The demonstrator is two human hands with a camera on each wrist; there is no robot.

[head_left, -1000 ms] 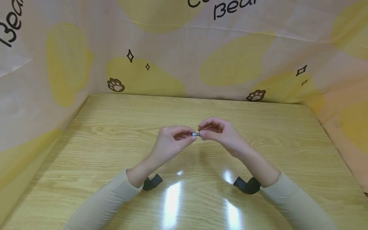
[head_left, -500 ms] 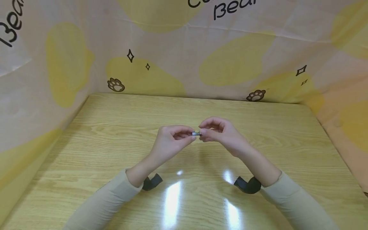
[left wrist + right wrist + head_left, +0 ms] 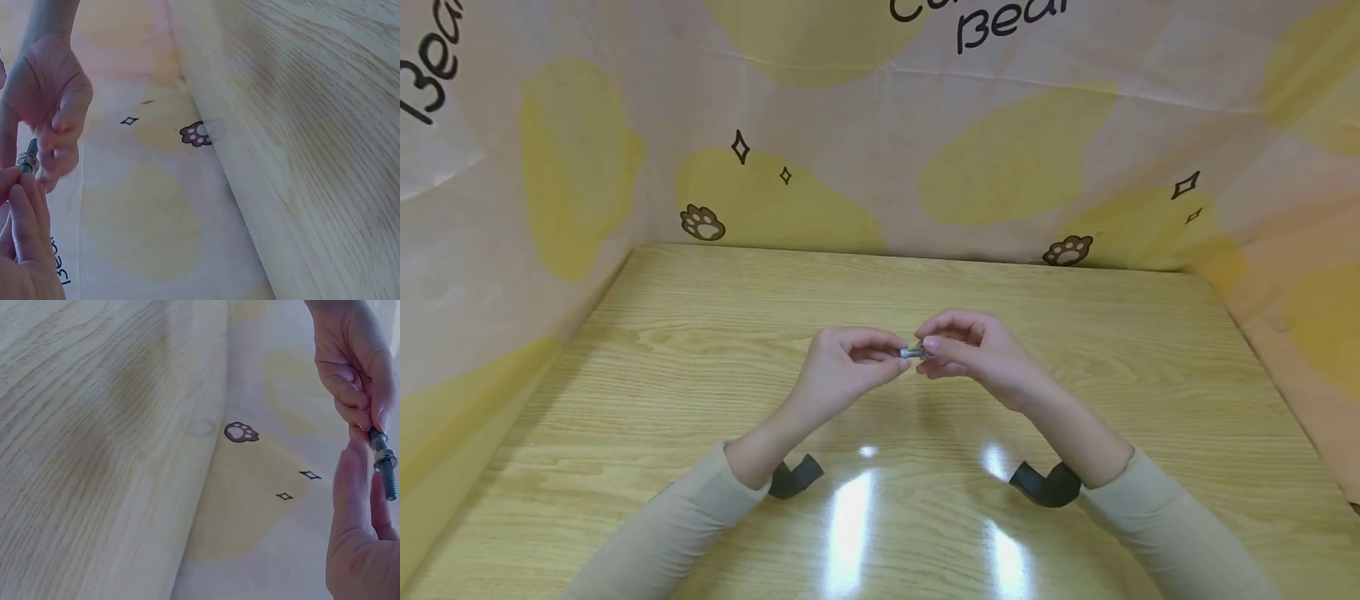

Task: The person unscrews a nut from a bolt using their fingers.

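My left hand (image 3: pixel 853 358) pinches the head end of a small metal bolt (image 3: pixel 910 353) between thumb and fingertips. The bolt lies roughly level, its threaded end pointing at my right hand (image 3: pixel 973 350). In the right wrist view a nut (image 3: pixel 385 460) sits partway along the shank, with bare thread (image 3: pixel 390 486) beyond it. My right thumb and fingers stand around the threaded end; the nut shows uncovered, and a gap is visible beside the index finger. Whether a right fingertip touches the bolt is unclear. The left wrist view also shows the bolt (image 3: pixel 29 157) between both hands.
Both hands are above a light wood-grain table (image 3: pixel 737 292). A patterned cloth (image 3: pixel 880 150) hangs along the back and sides. Black curved pieces (image 3: pixel 1047 485) stick out at both sleeve cuffs. Light reflects off the tabletop near the front.
My right fingers shift around the bolt's threaded end, the lower ones coming further into view and more of the bolt's end showing under the thumb. My left hand stays nearly still.
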